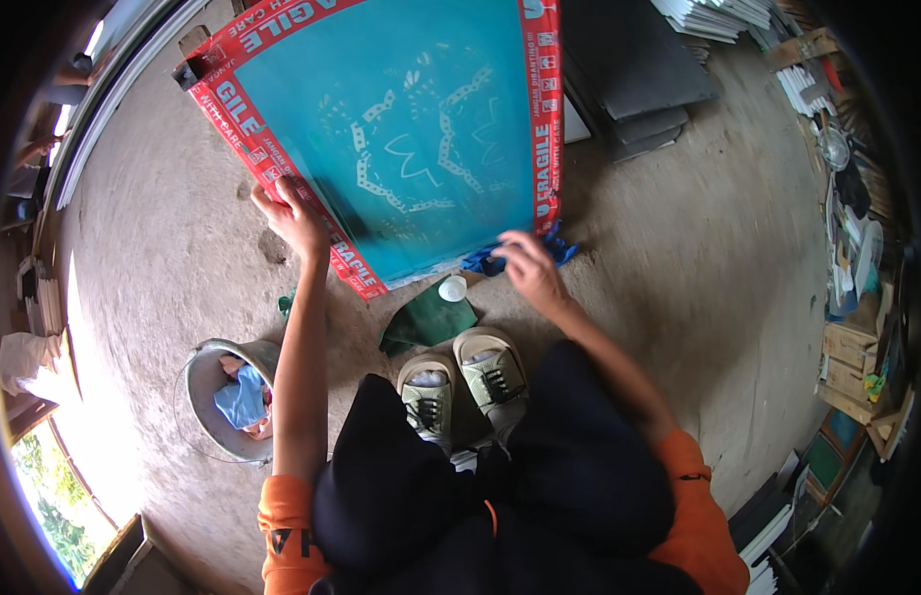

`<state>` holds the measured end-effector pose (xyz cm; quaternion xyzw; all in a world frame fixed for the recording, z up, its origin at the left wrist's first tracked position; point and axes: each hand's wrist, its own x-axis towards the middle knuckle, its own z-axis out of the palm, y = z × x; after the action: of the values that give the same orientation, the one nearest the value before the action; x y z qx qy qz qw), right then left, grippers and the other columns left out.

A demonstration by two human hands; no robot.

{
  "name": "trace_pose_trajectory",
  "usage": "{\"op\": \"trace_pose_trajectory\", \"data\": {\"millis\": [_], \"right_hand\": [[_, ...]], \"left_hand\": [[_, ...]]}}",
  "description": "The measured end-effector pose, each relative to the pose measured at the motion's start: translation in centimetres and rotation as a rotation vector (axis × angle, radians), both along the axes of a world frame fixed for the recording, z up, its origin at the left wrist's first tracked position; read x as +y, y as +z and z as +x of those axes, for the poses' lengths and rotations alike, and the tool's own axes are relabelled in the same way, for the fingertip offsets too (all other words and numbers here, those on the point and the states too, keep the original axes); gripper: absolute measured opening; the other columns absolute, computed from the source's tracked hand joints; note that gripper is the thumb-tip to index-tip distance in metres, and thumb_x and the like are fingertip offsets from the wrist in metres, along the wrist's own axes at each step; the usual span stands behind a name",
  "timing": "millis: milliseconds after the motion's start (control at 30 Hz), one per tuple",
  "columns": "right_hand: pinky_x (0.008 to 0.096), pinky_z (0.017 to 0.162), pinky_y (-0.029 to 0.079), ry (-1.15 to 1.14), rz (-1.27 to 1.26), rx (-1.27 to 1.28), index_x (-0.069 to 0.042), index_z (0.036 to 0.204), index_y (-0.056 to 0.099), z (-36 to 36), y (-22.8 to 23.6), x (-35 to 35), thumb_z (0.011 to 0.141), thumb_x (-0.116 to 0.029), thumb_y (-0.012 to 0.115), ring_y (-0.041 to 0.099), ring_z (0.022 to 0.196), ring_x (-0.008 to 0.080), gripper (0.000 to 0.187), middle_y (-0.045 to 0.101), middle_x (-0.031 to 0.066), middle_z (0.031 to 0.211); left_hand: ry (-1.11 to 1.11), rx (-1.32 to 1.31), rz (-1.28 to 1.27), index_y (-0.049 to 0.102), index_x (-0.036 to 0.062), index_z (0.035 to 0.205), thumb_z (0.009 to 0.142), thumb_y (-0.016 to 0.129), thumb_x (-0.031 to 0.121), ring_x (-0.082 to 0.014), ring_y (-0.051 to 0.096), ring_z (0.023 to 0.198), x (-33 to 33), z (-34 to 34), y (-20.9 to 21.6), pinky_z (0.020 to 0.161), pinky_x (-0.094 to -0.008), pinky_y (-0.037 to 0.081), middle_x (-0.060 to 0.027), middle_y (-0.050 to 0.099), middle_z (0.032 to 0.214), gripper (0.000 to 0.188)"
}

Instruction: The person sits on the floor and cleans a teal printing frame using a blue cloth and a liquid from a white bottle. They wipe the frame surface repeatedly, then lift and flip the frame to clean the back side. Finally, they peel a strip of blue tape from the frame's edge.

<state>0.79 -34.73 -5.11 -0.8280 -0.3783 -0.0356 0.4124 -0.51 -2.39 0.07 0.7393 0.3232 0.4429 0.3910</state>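
Note:
A screen-printing frame [311, 188] with teal mesh stands tilted in front of me, its borders wrapped in red printed tape. Pale patterned outlines show on the mesh. My left hand [300, 226] is closed around the frame's left edge. At the lower right corner, my right hand [532, 273] is over a crumpled blue cloth [557, 245]. Its fingers are bent and slightly blurred, so whether they grip the cloth is unclear. Below the frame, a small white round container [452, 289] sits at the edge of a dark green sheet [430, 319] on the floor.
A metal bucket [204, 405] with blue and pinkish cloths stands left of my feet. Dark flat panels [629, 69] are stacked beyond the frame at right. White sheets [713, 15] lie at the far right, and cluttered wooden crates [849, 342] line the right side.

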Motion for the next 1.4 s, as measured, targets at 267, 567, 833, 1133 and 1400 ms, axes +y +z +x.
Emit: {"op": "trace_pose_trajectory", "data": {"millis": [267, 567, 833, 1133, 1400], "right_hand": [[0.042, 0.083, 0.039, -0.24, -0.403, 0.031, -0.009, 0.108, 0.049, -0.1, -2.7, -6.7, 0.067, -0.006, 0.069, 0.049, 0.098, 0.0279, 0.046, 0.052, 0.0084, 0.102], [0.0368, 0.066, 0.047, -0.509, 0.17, -0.029, -0.005, 0.089, 0.06, 3.9, 6.2, -5.7, 0.074, 0.003, 0.062, 0.057, 0.079, 0.0271, 0.017, 0.058, 0.0104, 0.083], [0.0322, 0.069, 0.048, -0.246, 0.297, -0.428, -0.003, 0.092, 0.06, 12.4, 9.7, 5.8, 0.073, 0.009, 0.06, 0.059, 0.083, 0.0241, 0.023, 0.056, 0.0089, 0.091], [0.0375, 0.093, 0.041, -0.221, 0.022, -0.574, -0.003, 0.126, 0.047, 10.8, 5.4, 7.8, 0.079, 0.005, 0.055, 0.046, 0.112, 0.0304, 0.048, 0.046, 0.0099, 0.13], [0.0299, 0.09, 0.046, 0.088, -0.108, -0.511, -0.01, 0.121, 0.056, 4.9, -2.5, 3.9, 0.07, 0.008, 0.061, 0.047, 0.112, 0.0215, 0.054, 0.046, 0.0019, 0.128]], "left_hand": [[0.015, 0.163, 0.284, 0.018, -0.0061, 0.135, 0.085, 0.06, 0.028, -0.0372, 0.037, 0.119, -4.0, -1.3, -0.6, 0.099, -0.0443, 0.028, -0.0283, 0.03, 0.131, 0.074], [-0.135, 0.188, -0.119, 0.028, 0.0035, 0.132, 0.089, 0.055, 0.029, -0.0231, 0.057, 0.082, -1.4, -2.2, 0.8, 0.074, -0.0372, 0.046, -0.0179, 0.057, 0.096, 0.057], [-0.1, -0.02, 0.018, 0.038, 0.0034, 0.12, 0.09, 0.055, 0.028, -0.0135, 0.053, 0.057, -0.9, -1.0, -1.2, 0.054, -0.0285, 0.044, -0.0098, 0.059, 0.076, 0.043], [-0.088, -0.033, -0.033, 0.041, 0.0029, 0.118, 0.09, 0.053, 0.031, -0.0167, 0.053, 0.069, -1.1, -1.0, -1.2, 0.062, -0.0313, 0.045, -0.0093, 0.056, 0.084, 0.042], [-0.119, -0.033, -0.085, 0.038, 0.003, 0.12, 0.089, 0.056, 0.023, -0.0166, 0.055, 0.077, -1.3, -1.0, -1.6, 0.069, -0.0304, 0.046, -0.0115, 0.058, 0.091, 0.04]]}}
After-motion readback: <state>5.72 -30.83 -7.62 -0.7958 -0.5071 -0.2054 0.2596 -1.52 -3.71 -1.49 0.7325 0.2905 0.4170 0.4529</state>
